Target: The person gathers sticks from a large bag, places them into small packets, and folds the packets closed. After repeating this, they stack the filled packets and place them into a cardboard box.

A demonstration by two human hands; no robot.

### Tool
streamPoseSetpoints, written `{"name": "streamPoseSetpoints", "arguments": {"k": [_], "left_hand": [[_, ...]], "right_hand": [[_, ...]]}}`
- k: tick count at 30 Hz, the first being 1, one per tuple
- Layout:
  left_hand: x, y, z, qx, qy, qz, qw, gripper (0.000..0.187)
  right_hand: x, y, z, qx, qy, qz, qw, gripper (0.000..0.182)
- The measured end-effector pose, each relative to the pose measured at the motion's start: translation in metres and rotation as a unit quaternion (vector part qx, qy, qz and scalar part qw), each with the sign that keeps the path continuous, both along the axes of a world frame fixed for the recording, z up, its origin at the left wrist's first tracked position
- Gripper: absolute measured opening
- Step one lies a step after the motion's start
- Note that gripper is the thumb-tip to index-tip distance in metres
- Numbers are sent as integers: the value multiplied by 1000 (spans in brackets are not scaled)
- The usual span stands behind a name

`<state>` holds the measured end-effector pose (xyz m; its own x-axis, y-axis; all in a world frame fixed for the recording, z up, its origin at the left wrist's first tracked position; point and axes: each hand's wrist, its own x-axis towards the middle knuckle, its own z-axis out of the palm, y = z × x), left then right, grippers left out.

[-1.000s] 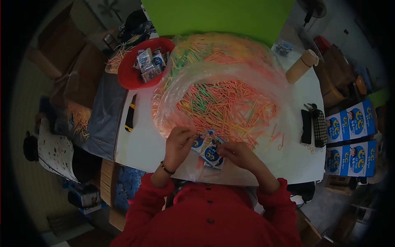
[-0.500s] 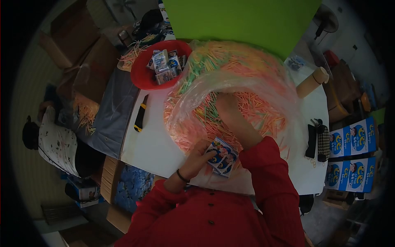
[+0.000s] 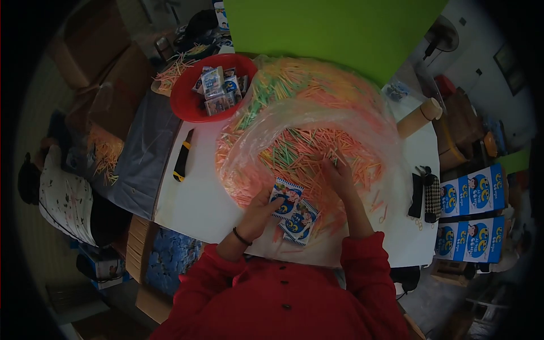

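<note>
Printed packets (image 3: 298, 222) with blue-and-white striped edges are gripped by my left hand (image 3: 256, 215), thumb on top, in front of the bag. A large clear plastic bag (image 3: 249, 134) lies open on the white table (image 3: 195, 207), full of thin pink, orange, green and yellow sticks (image 3: 317, 141). Over the bag's mouth, my right hand (image 3: 339, 173) pinches a few sticks between its fingertips. Some sticks lie loose under and beside the packets.
A red bowl (image 3: 195, 110) of packets and a yellow-black cutter (image 3: 183, 156) are on the left. On the right are a tan cylinder (image 3: 418, 118), a black case (image 3: 416, 195) and blue-white boxes (image 3: 473, 190). Another person (image 3: 67, 192) is at far left.
My right hand has come up out of the sticks, with a few in its fingers. The packets in my left hand are spread further apart. The whole view has shifted slightly.
</note>
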<state>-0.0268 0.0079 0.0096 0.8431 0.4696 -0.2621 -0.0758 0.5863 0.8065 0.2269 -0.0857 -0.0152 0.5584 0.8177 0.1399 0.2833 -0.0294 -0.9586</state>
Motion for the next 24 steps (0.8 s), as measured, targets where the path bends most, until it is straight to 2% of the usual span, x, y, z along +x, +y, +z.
{"name": "streamPoseSetpoints", "arguments": {"k": [3, 5, 9, 11, 12, 14, 18, 20, 21, 23, 24], "left_hand": [[7, 1, 0, 7, -8, -35, 999, 36], [8, 0, -2, 32, -17, -68, 997, 37], [8, 5, -15, -43, -19, -133, 990, 37], [9, 7, -13, -106, -15, -105, 989, 33], [10, 7, -10, -107, -14, -104, 989, 33], [13, 8, -4, -174, 5, -65, 983, 29], [16, 6, -10, -161, 6, -35, 986, 28], [18, 5, -11, -150, 9, -46, 988, 26], [19, 5, -10, -151, 12, -47, 987, 26], [22, 2, -8, -137, -15, -28, 990, 23], [23, 1, -10, -138, -14, -27, 990, 23]], "right_hand": [[-18, 1, -11, 31, -58, -43, 997, 29], [-21, 0, -11, 58, 132, -31, 989, 25], [-8, -1, -6, 39, 88, -9, 995, 22], [-8, 0, 21, 11, 252, -162, 954, 28], [-2, 0, 16, 10, 253, -162, 954, 28], [17, -9, 1, 55, 355, -128, 925, 34], [20, -14, 2, -17, 315, -93, 944, 30], [-4, -9, 14, 3, 309, -200, 930, 26], [-5, -12, 2, 2, 311, -202, 929, 26], [-3, -17, -33, 49, 204, -132, 969, 23], [-4, -19, -32, 48, 205, -132, 969, 23]]}}
